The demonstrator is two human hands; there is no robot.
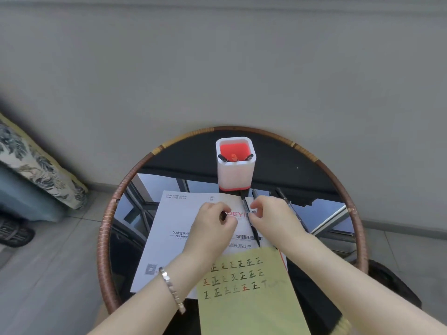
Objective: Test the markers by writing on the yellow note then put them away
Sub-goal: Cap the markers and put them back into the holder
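Marker (246,206) btwn L hand (212,221) & R hand (273,216)

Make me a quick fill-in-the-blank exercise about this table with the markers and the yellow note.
The pen holder is white outside and ___ inside.
The test marks on the yellow note run in ___ rows.
The bracelet sits on the ___ wrist.
The right hand holds a ___ marker.
Missing words: red; three; left; black.
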